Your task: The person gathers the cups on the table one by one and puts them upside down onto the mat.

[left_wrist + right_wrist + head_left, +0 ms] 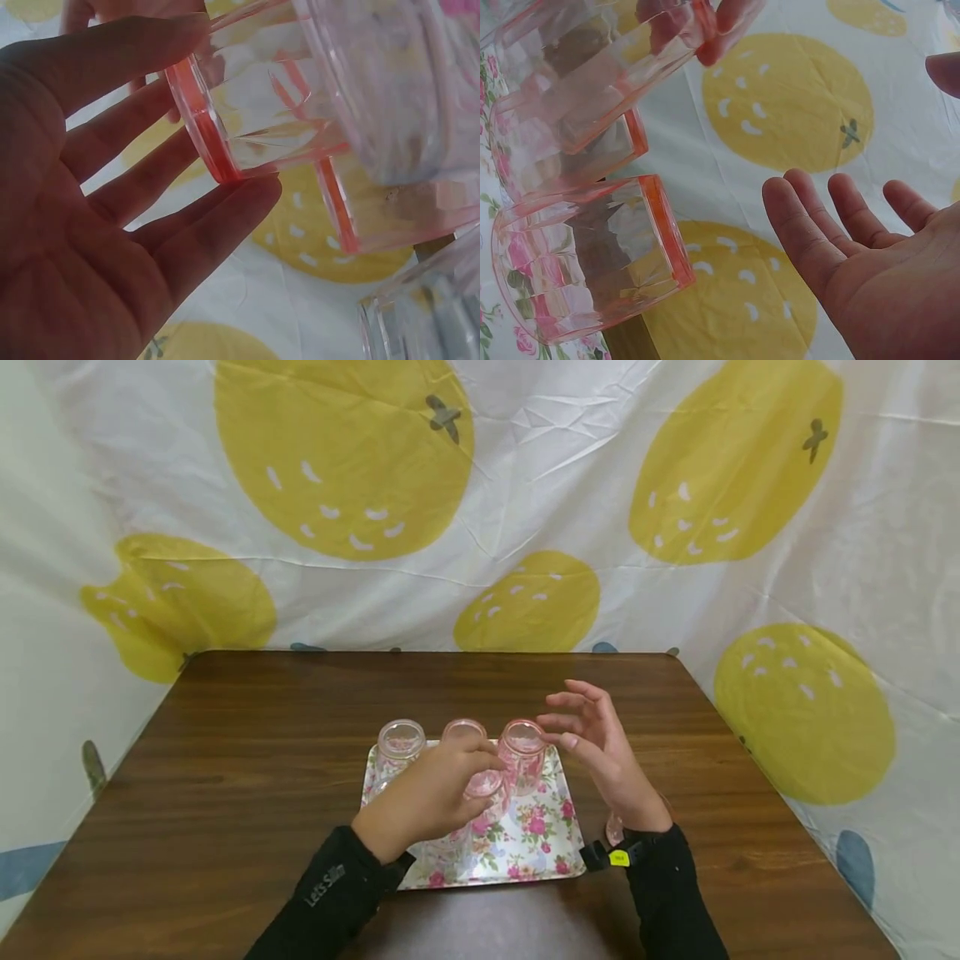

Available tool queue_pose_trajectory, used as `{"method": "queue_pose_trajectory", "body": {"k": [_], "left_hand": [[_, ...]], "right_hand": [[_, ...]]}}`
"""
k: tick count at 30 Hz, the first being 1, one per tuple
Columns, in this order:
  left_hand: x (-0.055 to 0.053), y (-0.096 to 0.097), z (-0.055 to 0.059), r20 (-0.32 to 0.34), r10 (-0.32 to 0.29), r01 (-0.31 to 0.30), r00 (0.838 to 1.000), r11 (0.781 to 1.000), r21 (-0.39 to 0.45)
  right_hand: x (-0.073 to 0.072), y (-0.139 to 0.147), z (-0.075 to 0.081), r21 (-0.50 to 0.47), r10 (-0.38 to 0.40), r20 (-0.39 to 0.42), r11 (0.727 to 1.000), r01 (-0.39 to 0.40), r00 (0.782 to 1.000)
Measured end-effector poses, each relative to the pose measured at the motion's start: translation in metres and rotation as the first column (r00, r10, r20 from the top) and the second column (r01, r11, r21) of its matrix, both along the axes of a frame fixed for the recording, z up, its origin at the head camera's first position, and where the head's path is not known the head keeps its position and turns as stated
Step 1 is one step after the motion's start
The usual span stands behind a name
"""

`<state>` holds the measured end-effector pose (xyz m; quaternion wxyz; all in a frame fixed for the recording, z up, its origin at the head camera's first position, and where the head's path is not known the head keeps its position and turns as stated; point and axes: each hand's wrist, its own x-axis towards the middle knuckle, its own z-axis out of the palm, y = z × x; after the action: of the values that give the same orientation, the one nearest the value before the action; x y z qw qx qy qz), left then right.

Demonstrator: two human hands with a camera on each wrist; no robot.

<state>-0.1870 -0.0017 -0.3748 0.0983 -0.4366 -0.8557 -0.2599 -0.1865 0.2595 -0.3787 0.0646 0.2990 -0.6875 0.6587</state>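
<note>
My left hand reaches over a floral tray and holds a pink glass in the front row. In the left wrist view, thumb and fingers surround the thick pink end of that glass, which faces up. My right hand is raised at the right with fingers spread, holding nothing; its fingertips are close beside the back right pink glass. The right wrist view shows that glass standing apart from the open palm.
Another pink glass stands at the back middle of the tray, and a clear glass at back left. More clear glass shows under my left wrist. A small pink object lies beside my right wrist on the brown table. A lemon-print cloth hangs behind.
</note>
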Motion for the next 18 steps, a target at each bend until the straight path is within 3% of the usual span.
{"method": "queue_pose_trajectory", "body": {"k": [4,7,18], "left_hand": [[0.002,0.004,-0.001,0.033,-0.004,0.006,0.999,0.999,-0.042],[0.004,0.009,-0.004,0.023,-0.009,0.011,1.0,0.996,-0.087],[0.008,0.03,-0.02,-0.103,0.009,-0.031,0.995,0.976,-0.217]], "right_hand": [[0.001,-0.001,0.0,0.001,-0.008,0.003,1.0,0.008,1.0],[0.001,0.0,0.0,0.003,-0.012,0.004,1.0,0.012,1.0],[0.001,0.002,-0.001,0.005,-0.023,-0.018,1.0,0.023,1.0]]}}
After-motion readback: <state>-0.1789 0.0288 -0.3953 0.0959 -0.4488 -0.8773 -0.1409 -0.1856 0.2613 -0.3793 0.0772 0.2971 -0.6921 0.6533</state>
